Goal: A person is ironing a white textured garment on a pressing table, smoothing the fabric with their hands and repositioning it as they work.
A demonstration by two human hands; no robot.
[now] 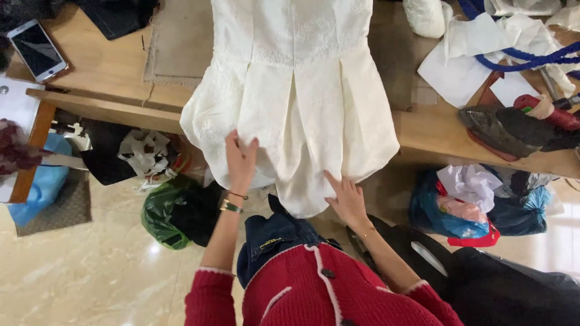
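Left hand (240, 158): fingers pinch the hem at seven o'clock.
Right hand (345, 199): flat, fingers spread, pressing the hem at five o'clock.
White dress (290, 90): hangs over the wooden table (109, 66) edge.
Iron (504, 130): three o'clock.
Phone (37, 49): ten o'clock.

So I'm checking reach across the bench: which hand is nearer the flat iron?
Right. The right hand rests on the white dress hem, on the side toward the flat iron; the left hand grips the hem farther away.
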